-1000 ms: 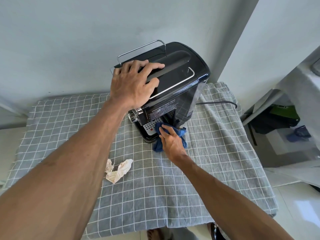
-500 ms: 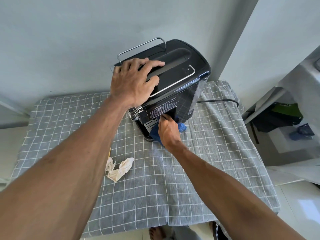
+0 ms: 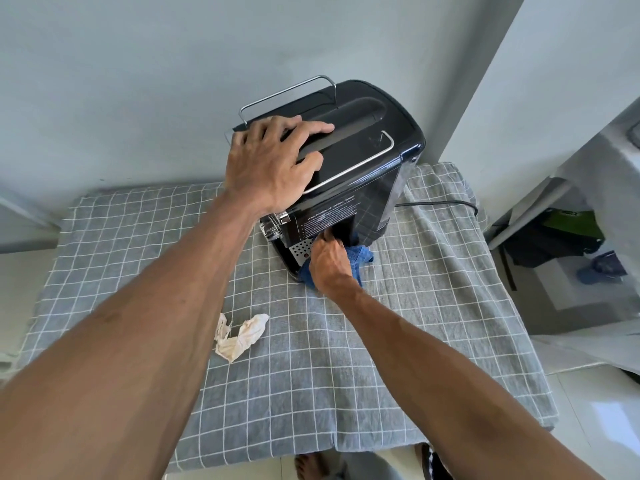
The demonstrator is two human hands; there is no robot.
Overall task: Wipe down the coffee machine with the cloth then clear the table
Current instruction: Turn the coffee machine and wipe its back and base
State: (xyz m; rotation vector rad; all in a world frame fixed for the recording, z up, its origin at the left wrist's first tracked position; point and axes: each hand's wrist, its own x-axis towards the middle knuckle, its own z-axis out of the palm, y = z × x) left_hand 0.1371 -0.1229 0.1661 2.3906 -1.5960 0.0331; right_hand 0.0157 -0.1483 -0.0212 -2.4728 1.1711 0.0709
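Checked tablecloth [image 3: 346, 375]: left hand [image 3: 270, 164] spread flat atop coffee machine [image 3: 363, 161], right hand [image 3: 329, 261] gripping blue cloth [image 3: 360, 256].

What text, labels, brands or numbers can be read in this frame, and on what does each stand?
None can be read for certain.
White printed lines on the coffee machine, on the front panel above the right hand: too small and blurred to read.
Dark marking on a green object on the floor at right: blurred, unreadable.
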